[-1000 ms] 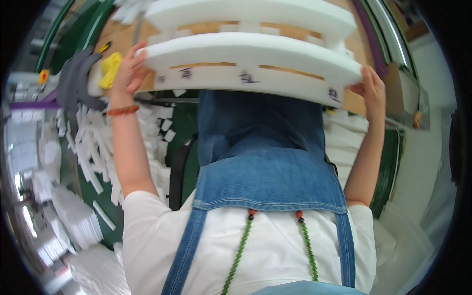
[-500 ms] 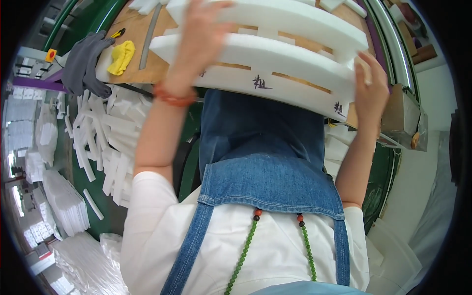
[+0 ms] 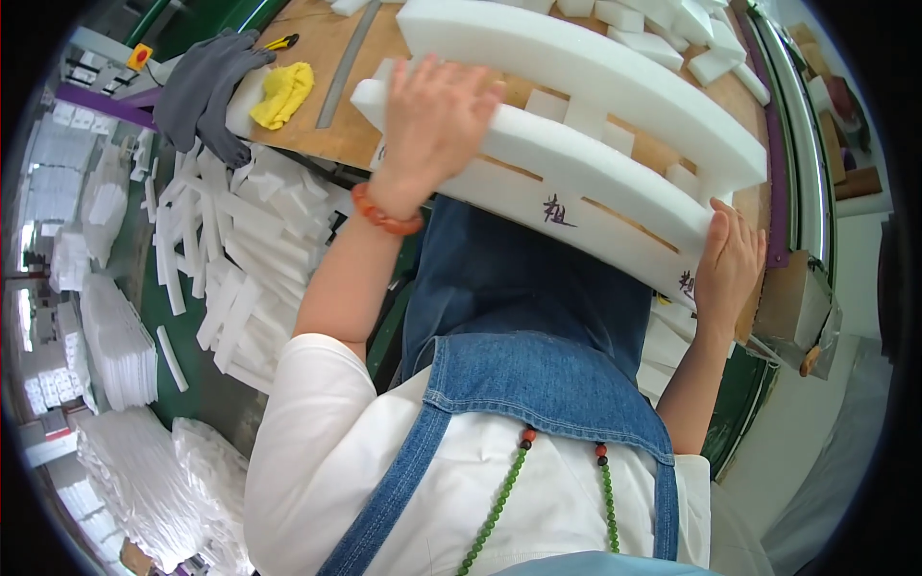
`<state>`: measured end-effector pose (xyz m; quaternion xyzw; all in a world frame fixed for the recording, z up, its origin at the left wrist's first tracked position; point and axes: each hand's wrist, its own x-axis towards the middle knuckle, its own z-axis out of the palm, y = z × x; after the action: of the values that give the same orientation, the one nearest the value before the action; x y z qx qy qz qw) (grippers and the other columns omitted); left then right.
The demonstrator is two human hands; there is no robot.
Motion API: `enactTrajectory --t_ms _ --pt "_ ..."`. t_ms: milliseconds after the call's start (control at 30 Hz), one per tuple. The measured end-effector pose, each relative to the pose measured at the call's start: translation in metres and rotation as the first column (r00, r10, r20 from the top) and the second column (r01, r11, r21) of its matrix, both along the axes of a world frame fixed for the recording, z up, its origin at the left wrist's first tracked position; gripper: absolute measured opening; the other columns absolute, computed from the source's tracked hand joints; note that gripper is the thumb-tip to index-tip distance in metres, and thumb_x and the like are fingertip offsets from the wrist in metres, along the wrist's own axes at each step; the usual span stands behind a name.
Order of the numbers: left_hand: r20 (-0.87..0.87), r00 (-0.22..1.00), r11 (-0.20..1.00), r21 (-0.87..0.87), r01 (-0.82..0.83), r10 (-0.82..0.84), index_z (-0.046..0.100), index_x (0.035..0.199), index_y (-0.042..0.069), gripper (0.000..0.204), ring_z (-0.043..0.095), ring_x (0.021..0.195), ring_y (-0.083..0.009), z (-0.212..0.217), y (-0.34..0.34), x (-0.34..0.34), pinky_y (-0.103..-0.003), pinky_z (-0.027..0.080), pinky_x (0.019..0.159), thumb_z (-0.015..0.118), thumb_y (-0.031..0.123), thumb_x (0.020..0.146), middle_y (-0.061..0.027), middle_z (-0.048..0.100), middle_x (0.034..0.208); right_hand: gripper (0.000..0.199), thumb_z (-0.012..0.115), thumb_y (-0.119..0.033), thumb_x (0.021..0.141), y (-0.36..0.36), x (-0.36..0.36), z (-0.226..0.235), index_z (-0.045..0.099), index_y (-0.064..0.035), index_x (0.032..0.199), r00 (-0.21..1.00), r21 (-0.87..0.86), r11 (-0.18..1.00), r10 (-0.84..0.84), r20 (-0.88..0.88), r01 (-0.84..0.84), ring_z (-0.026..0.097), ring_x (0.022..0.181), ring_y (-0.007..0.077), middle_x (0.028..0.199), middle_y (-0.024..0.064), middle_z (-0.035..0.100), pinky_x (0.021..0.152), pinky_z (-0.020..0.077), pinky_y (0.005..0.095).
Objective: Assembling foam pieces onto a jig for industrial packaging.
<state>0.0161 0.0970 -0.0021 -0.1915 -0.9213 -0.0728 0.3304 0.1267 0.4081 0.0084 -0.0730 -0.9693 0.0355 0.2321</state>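
A white foam frame (image 3: 586, 158) lies on the workbench in front of me. It has two long curved rails joined by short crosspieces, and dark handwritten marks along its near face. My left hand (image 3: 437, 125) rests over the near rail by its left end, fingers stretched across the top. Against the right end of the frame lies my right hand (image 3: 730, 264), its palm flat to the foam and fingers extended. The left fingertips partly hide the gap between the rails.
On the wooden bench top (image 3: 370, 62) are a metal ruler (image 3: 346, 67), a yellow cloth (image 3: 283, 96), a cutter knife (image 3: 281, 42) and a grey garment (image 3: 206, 106). Loose foam blocks (image 3: 663, 29) sit at the far right. Foam strips (image 3: 240, 240) are heaped at lower left.
My left hand has come down onto the near rail from a blurred movement above it. My right hand now lies flatter on the frame's end. The whole view has shifted.
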Motion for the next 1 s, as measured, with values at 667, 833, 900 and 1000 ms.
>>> enactTrajectory --t_ms 667,833,900,1000 --pt "0.295 0.656 0.678 0.572 0.461 -0.695 0.066 0.095 0.003 0.023 0.054 0.100 -0.0227 -0.030 0.073 0.122 -0.032 0.043 0.087 0.060 -0.004 0.074 -0.0090 0.059 0.108 0.047 0.052 -0.015 0.082 -0.113 0.033 -0.078 0.044 -0.0075 0.128 0.782 0.212 0.755 0.578 0.233 -0.621 0.027 0.135 0.0260 0.143 0.0124 0.032 0.111 0.0235 0.0446" --pt "0.383 0.716 0.800 0.422 0.427 -0.584 0.066 0.093 0.005 0.024 0.049 0.102 -0.0220 -0.035 0.089 0.125 -0.033 0.036 0.089 0.057 -0.004 0.072 -0.0071 0.056 0.107 0.055 0.047 -0.015 0.087 -0.120 0.036 -0.074 0.029 -0.0093 0.139 0.914 0.660 0.632 0.281 0.293 -0.406 0.031 0.132 0.0230 0.144 0.0107 0.030 0.110 0.0270 0.0443" --pt "0.383 0.719 0.803 0.417 0.425 -0.579 0.066 0.091 0.006 0.025 0.047 0.100 -0.0220 -0.039 0.090 0.125 -0.033 0.034 0.089 0.055 -0.004 0.071 -0.0064 0.055 0.105 0.055 0.049 -0.011 0.085 -0.118 0.034 -0.086 0.031 -0.0040 0.136 0.963 0.897 0.359 0.176 0.205 -0.257 0.029 0.132 0.0266 0.141 0.0144 0.032 0.109 0.0291 0.0469" --pt "0.380 0.718 0.799 0.426 0.424 -0.583 0.065 0.089 0.006 0.025 0.047 0.100 -0.0220 -0.045 0.090 0.124 -0.034 0.033 0.089 0.054 -0.005 0.069 -0.0061 0.055 0.105 0.054 0.050 -0.009 0.084 -0.116 0.034 -0.090 0.033 -0.0013 0.134 0.974 0.949 0.248 0.161 0.156 -0.193 0.029 0.132 0.0285 0.140 0.0164 0.033 0.108 0.0298 0.0485"
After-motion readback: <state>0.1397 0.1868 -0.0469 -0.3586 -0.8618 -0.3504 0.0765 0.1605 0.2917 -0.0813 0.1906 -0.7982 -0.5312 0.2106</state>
